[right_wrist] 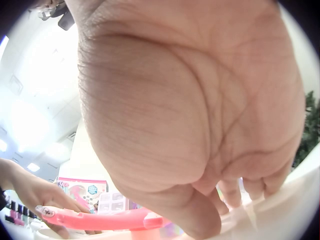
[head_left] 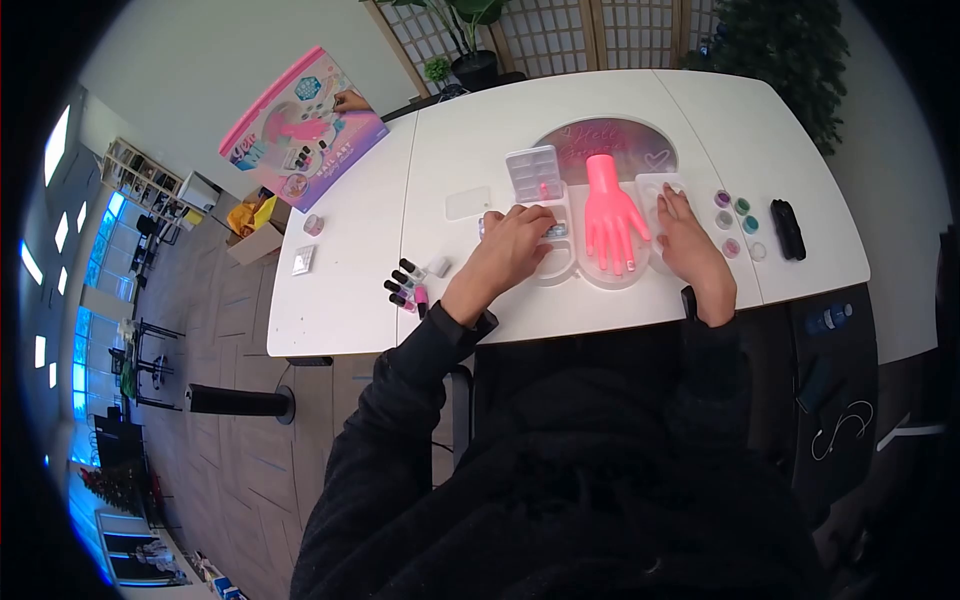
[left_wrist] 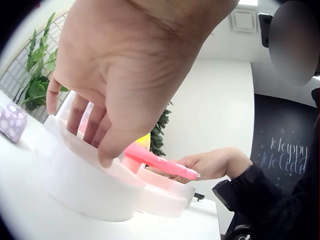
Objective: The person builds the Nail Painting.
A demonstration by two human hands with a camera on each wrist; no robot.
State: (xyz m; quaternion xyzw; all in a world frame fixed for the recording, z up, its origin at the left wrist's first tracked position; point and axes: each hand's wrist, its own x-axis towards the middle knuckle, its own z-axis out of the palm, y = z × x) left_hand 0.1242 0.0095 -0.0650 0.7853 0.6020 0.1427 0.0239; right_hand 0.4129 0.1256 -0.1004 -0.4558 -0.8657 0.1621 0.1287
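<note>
A pink plastic model hand stands fingers toward me in the middle of a white plastic nail art station, one patterned nail showing. My left hand reaches down over the station's left compartments; its fingers dip inside the rim with the thumb apart. Small clear pieces lie by these fingertips. On the other side, my right hand lies over the right compartment, fingers pointing away from me and lowered inside. Its fingertips are partly hidden in the right wrist view.
A clear divided case stands behind my left hand, near a mirror-like oval panel. Nail polish bottles lie at left, glitter pots and a black case at right. The product box stands at the far left.
</note>
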